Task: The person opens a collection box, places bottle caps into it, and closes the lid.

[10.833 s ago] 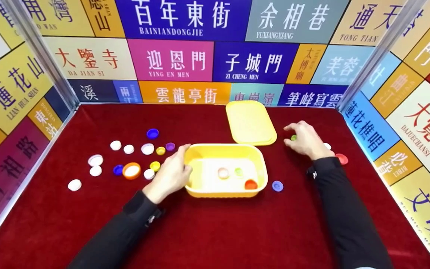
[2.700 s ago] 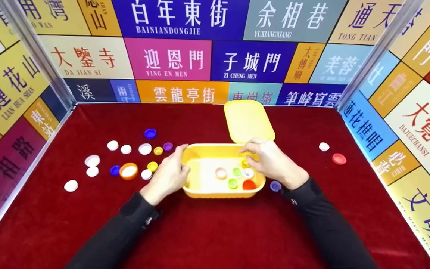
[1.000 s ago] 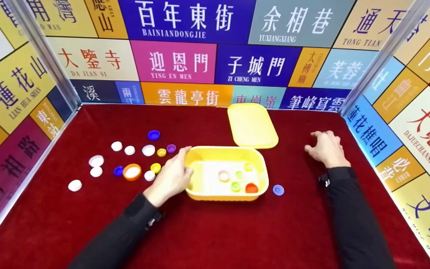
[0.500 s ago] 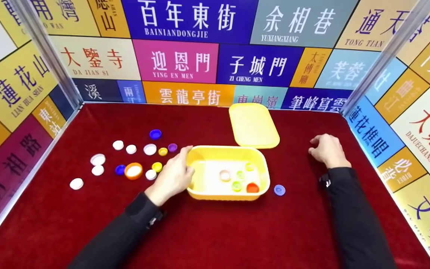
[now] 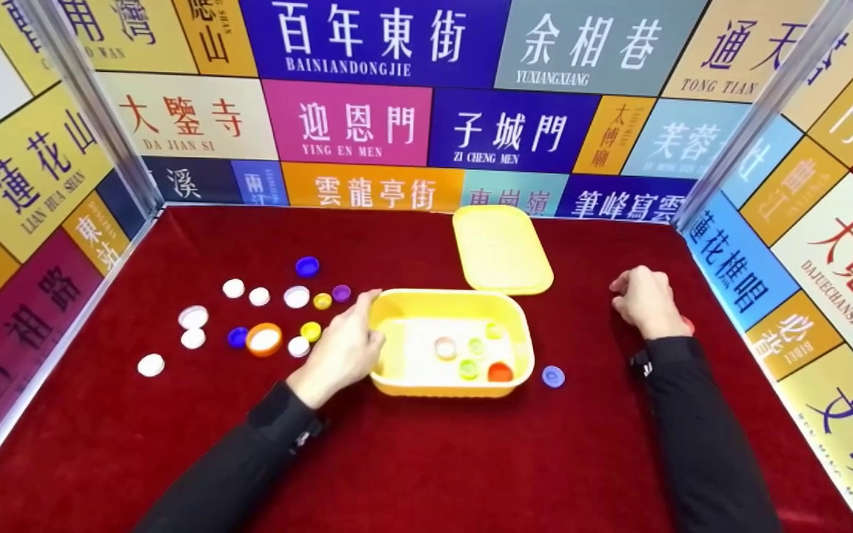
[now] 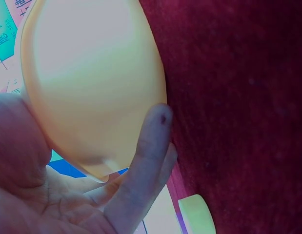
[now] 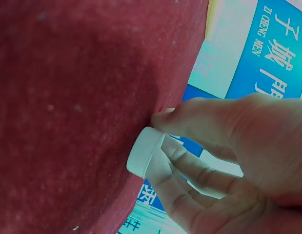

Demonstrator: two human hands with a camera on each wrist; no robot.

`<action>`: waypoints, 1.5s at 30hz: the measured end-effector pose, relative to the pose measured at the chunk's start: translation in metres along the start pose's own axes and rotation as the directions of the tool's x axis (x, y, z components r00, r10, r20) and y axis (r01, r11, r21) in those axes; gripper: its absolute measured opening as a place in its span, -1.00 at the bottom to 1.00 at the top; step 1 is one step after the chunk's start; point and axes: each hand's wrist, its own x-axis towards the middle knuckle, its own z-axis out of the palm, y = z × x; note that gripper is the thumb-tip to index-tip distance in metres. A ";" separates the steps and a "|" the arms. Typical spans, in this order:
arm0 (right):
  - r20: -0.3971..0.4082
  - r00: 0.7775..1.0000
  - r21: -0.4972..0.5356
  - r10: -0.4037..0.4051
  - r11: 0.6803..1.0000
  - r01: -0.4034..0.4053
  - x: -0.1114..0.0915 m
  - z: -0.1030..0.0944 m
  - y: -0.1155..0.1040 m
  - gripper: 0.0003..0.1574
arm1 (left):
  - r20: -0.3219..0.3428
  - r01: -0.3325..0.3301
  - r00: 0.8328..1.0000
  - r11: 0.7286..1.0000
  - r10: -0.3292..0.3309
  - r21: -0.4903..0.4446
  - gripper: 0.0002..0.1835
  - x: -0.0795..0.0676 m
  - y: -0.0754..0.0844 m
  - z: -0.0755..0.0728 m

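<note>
My left hand grips the left end of a yellow plastic tub; in the left wrist view its thumb and fingers lie on either side of that end. Inside the tub are a pinkish-white cap, two green caps, a yellow cap and a red cap. At the right of the table, my right hand pinches a white bottle cap close to the red cloth. The head view hides this cap behind the hand. A red cap shows partly beside the right wrist.
Several white, blue, purple, yellow and orange caps lie left of the tub. A blue cap lies just right of it. The yellow lid lies behind the tub. Printed panels wall the table's back and sides.
The right hand has gone from over the tub to the white cap at the right, its fingers closing there. Green and yellow caps were added to the tub earlier. The left hand stays put.
</note>
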 end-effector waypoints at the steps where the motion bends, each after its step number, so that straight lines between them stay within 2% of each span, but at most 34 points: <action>1: -0.001 1.000 0.002 0.012 1.000 -0.012 -0.001 -0.001 0.000 -0.61 | 0.000 -0.001 1.000 1.000 0.001 0.000 -0.27 0.000 0.000 0.000; 8: 0.040 0.984 -0.026 0.171 0.985 -0.170 -0.011 -0.008 0.001 -0.51 | 0.001 -0.006 1.000 1.000 0.006 -0.006 -0.27 0.000 0.000 0.001; 13: 0.063 0.980 -0.002 0.190 0.982 -0.190 -0.016 -0.010 -0.002 -0.61 | -0.003 -0.009 1.000 1.000 0.009 -0.001 -0.27 0.000 0.000 0.002; 21: -0.005 0.997 0.032 0.081 0.996 -0.080 -0.023 -0.009 -0.027 -0.66 | -0.010 -0.018 1.000 1.000 0.019 0.004 -0.28 0.000 -0.001 0.003; 30: -0.051 0.995 0.082 -0.085 0.993 0.089 -0.038 -0.004 -0.077 -0.65 | -0.006 0.001 1.000 1.000 -0.001 -0.003 -0.27 -0.006 -0.004 0.005; 38: -0.121 0.965 0.125 -0.233 0.961 0.248 -0.051 0.005 -0.129 -0.71 | -0.006 0.001 1.000 1.000 -0.001 -0.012 -0.27 -0.004 -0.003 0.004; 43: -0.143 0.929 0.185 -0.341 0.913 0.364 -0.063 0.017 -0.161 -0.75 | -0.005 0.000 1.000 1.000 0.000 -0.012 -0.27 -0.001 -0.001 0.002; 45: -0.134 0.908 0.195 -0.398 0.887 0.418 -0.068 0.021 -0.173 -0.77 | -0.009 -0.007 1.000 1.000 0.007 -0.007 -0.26 0.000 0.000 0.001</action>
